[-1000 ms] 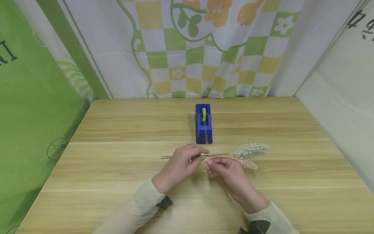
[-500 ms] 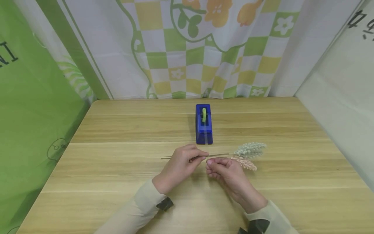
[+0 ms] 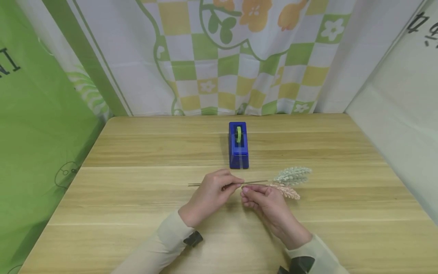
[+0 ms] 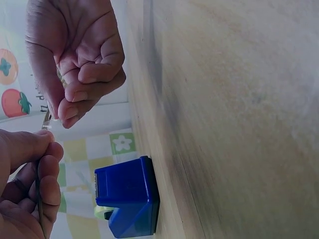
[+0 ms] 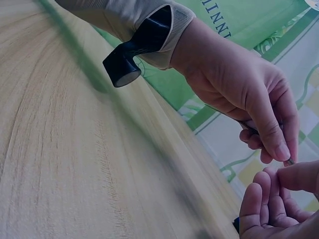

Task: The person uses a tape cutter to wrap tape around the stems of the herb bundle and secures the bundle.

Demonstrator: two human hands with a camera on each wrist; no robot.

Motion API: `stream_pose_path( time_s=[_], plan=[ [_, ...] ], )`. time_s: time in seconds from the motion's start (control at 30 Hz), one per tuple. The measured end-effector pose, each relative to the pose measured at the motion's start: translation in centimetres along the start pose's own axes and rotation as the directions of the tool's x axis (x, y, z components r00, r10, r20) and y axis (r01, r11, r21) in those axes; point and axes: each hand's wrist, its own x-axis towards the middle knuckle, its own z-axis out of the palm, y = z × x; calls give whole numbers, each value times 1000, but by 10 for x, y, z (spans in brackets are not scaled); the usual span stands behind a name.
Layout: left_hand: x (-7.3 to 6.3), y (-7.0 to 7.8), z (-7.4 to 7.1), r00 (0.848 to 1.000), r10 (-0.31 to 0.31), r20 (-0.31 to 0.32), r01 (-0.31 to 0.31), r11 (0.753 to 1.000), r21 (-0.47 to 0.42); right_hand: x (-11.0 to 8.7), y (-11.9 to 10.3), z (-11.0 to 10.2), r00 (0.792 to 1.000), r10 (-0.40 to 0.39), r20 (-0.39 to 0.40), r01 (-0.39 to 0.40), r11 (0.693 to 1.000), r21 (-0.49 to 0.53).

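My left hand pinches several thin brown stems between thumb and fingers, above the table. The stems run on through the curled palm in the left wrist view. At their right end are a pale green flower spike and a pink one. My right hand, just right of the left, has thumb and index fingertip pressed together at the stems. A tiny clear, shiny bit like tape shows at those fingertips, mostly hidden. The other right fingers curl in.
A blue tape dispenser with a yellow-green roll core stands beyond the hands on the wooden table. A patterned curtain hangs behind the table's far edge.
The flower spikes have shifted slightly to the left and the stems have turned a little. Both hands stay almost in place, with the same pinch.
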Motion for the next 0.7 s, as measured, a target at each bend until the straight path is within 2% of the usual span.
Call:
stream_pose_path(
  time_s=[0.4, 0.7],
  plan=[
    [-1, 0, 1, 1000, -2, 10, 2, 1000, 6, -1, 0, -1, 1000, -8, 9, 9, 1000, -27],
    [0, 2, 0, 1000, -10, -2, 10, 1000, 6, -3, 3, -4, 998, -24, 51, 28, 997, -66]
  ],
)
